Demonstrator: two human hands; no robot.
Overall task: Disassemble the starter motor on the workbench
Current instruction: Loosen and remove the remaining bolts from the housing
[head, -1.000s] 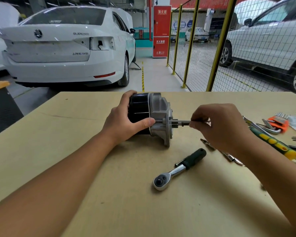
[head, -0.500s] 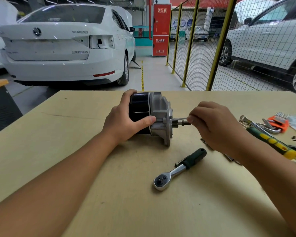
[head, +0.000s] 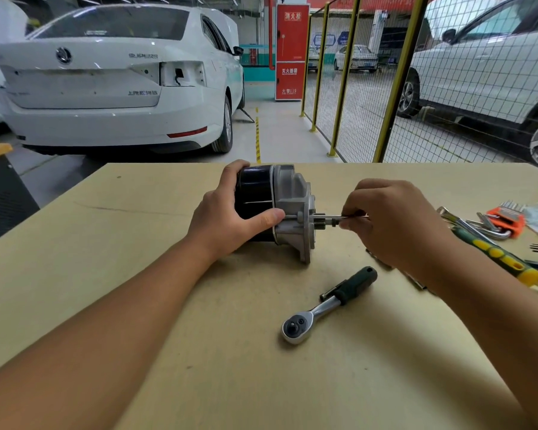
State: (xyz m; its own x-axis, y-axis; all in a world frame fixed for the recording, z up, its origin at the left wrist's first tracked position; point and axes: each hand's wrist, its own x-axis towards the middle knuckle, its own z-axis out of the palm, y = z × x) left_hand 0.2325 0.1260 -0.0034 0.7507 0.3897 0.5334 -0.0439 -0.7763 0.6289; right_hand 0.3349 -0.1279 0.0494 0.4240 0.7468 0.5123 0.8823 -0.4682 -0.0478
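Tan board forms the workbench (head: 137,305), with the starter motor (head: 280,209) lying on its side near the far edge. The left hand (head: 230,218) grips the motor's black cylindrical body, thumb pressed along the seam where it meets the grey cast-metal end housing (head: 295,212). The right hand (head: 392,221) pinches a thin metal rod (head: 351,216) running level with the small pinion shaft (head: 322,219) that juts from the housing; whether it is a bolt or a tool cannot be told, as the fingers cover its far end.

A chrome ratchet wrench (head: 326,307) with a dark green grip lies just in front of the motor, apart from both hands. To the right sit a green-and-yellow handled tool (head: 494,254), partly hidden by the right forearm, and an orange holder of hex keys (head: 507,220). Small metal pieces below the right wrist are mostly covered. Beyond the bench stand a white sedan (head: 112,79), a red cabinet (head: 291,51) and yellow mesh fencing (head: 395,79).
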